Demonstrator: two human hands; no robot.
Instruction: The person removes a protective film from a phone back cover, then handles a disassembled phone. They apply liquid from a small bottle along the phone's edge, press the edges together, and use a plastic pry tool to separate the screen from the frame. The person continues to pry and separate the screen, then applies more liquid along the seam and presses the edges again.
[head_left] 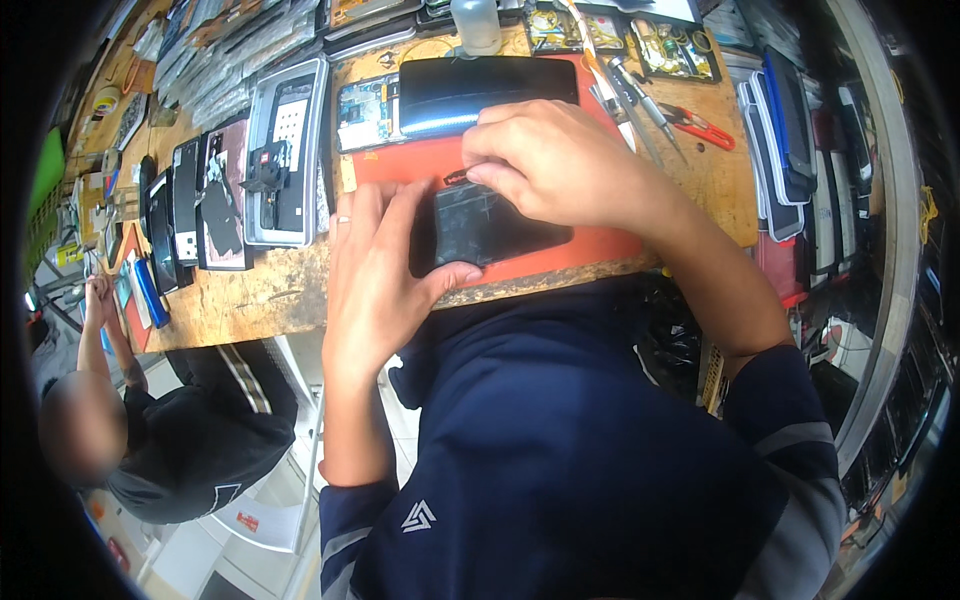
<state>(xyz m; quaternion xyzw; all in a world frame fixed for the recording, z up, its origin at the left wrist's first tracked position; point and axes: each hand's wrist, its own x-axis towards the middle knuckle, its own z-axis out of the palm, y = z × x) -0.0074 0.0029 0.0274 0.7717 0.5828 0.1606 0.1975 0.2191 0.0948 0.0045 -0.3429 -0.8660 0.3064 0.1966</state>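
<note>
A dark flat device (pixel 485 230) lies on an orange mat (pixel 510 270) on the wooden bench. My left hand (pixel 375 260) grips its left side, thumb along the near edge. My right hand (pixel 545 160) is bent over its upper edge, thumb and fingers pinched at a small black strip (pixel 455 177), largely hidden by them. Just beyond my hands lie a black tablet screen (pixel 485 85) and an opened tablet with exposed board (pixel 365 110).
Screwdrivers (pixel 645 105) and red-handled pliers (pixel 700 130) lie at right, beside stacked devices (pixel 785 130). A grey tray (pixel 310 150) and several phones (pixel 185 200) line the left. A co-worker (pixel 190 440) works at lower left, hands (pixel 100 300) near the bench.
</note>
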